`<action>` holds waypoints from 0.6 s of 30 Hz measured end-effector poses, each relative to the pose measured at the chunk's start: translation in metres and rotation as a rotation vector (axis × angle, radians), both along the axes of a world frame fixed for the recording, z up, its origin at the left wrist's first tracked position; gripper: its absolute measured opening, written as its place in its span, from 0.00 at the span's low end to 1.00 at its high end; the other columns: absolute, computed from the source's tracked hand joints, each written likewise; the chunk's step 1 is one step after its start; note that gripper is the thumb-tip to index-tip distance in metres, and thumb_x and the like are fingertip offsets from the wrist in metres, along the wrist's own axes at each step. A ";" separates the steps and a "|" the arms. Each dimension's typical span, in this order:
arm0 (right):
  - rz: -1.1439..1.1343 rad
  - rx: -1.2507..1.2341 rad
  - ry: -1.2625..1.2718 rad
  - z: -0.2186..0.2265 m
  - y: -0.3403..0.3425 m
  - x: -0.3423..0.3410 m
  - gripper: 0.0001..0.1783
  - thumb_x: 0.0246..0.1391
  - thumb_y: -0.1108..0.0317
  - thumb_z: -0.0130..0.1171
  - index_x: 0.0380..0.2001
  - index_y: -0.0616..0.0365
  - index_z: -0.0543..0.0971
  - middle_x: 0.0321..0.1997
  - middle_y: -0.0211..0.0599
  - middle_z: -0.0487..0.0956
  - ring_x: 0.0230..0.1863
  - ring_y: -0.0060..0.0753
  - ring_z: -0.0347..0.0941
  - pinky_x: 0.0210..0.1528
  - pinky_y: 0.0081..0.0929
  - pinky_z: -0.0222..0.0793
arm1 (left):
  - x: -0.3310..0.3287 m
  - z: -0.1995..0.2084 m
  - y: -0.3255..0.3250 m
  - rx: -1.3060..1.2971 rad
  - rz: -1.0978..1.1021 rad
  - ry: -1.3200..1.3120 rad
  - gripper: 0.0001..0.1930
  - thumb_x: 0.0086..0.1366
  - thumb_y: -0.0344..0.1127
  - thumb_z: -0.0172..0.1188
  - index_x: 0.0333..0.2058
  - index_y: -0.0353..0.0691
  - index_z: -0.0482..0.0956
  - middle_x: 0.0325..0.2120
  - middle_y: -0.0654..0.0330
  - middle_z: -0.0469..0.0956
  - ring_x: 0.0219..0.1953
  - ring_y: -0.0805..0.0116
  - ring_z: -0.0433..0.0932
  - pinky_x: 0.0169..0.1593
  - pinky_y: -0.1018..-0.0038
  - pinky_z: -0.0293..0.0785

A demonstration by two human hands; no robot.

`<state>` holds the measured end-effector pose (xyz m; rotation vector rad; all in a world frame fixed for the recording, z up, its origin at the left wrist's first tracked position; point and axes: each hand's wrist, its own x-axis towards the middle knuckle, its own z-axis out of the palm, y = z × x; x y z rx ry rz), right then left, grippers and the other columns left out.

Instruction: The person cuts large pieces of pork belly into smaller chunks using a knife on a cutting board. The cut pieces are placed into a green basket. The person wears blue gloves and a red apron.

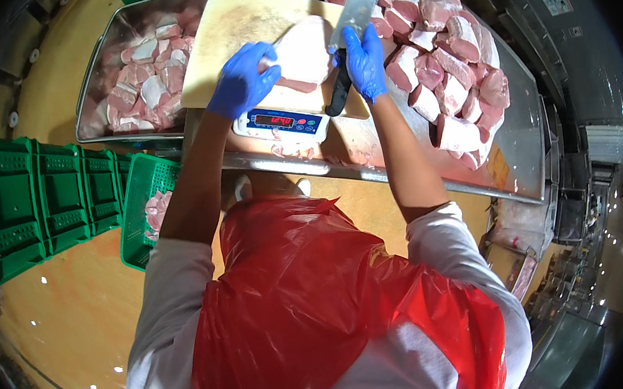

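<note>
A pale slab of raw meat (pixel 306 47) with a fatty white top and a pink near edge lies on the cream cutting board (pixel 219 28). Its left edge sits against the curled fingers and thumb of my left hand (pixel 244 80). My right hand (pixel 364 64), at the slab's right side, is closed on a large knife (pixel 360 3). The broad blade points away from me, and the black handle shows beside my palm. At the board's near edge stands a white digital scale (pixel 279 125) with a blue panel and a lit red display.
Many cut meat pieces (pixel 455 56) are heaped on the steel table (pixel 512 162) to the right. A metal tub (pixel 89 103) of meat pieces stands left of the board. Green crates (pixel 59 194) stand at the left, and one green basket (pixel 137 239) holds meat scraps.
</note>
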<state>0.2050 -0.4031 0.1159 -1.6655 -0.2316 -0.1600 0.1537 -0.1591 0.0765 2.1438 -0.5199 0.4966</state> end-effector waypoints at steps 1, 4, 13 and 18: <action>0.003 -0.083 0.014 0.008 -0.002 0.000 0.10 0.70 0.66 0.51 0.46 0.62 0.71 0.28 0.37 0.79 0.22 0.25 0.74 0.24 0.25 0.70 | -0.015 0.004 -0.001 0.018 0.008 -0.008 0.14 0.62 0.26 0.64 0.46 0.39 0.76 0.40 0.52 0.78 0.40 0.53 0.80 0.43 0.67 0.76; -0.036 -0.451 -0.144 0.023 0.011 -0.038 0.13 0.70 0.63 0.52 0.44 0.65 0.72 0.24 0.41 0.79 0.23 0.28 0.78 0.25 0.29 0.72 | -0.050 0.000 -0.006 -0.103 0.094 -0.111 0.16 0.61 0.23 0.61 0.48 0.40 0.76 0.40 0.51 0.78 0.40 0.54 0.80 0.42 0.66 0.77; 0.109 -0.818 -0.278 -0.005 0.050 -0.083 0.11 0.65 0.68 0.54 0.44 0.62 0.67 0.34 0.62 0.78 0.34 0.68 0.76 0.32 0.53 0.72 | -0.068 -0.015 -0.009 -0.283 0.415 0.088 0.12 0.59 0.23 0.58 0.43 0.37 0.77 0.35 0.52 0.80 0.35 0.56 0.81 0.42 0.66 0.77; 0.293 -1.071 -0.084 -0.009 -0.004 -0.125 0.10 0.66 0.66 0.48 0.46 0.59 0.65 0.36 0.59 0.79 0.34 0.65 0.78 0.36 0.54 0.75 | -0.076 -0.035 0.017 -0.270 0.559 0.005 0.08 0.60 0.25 0.59 0.40 0.36 0.78 0.33 0.54 0.83 0.34 0.61 0.83 0.40 0.67 0.78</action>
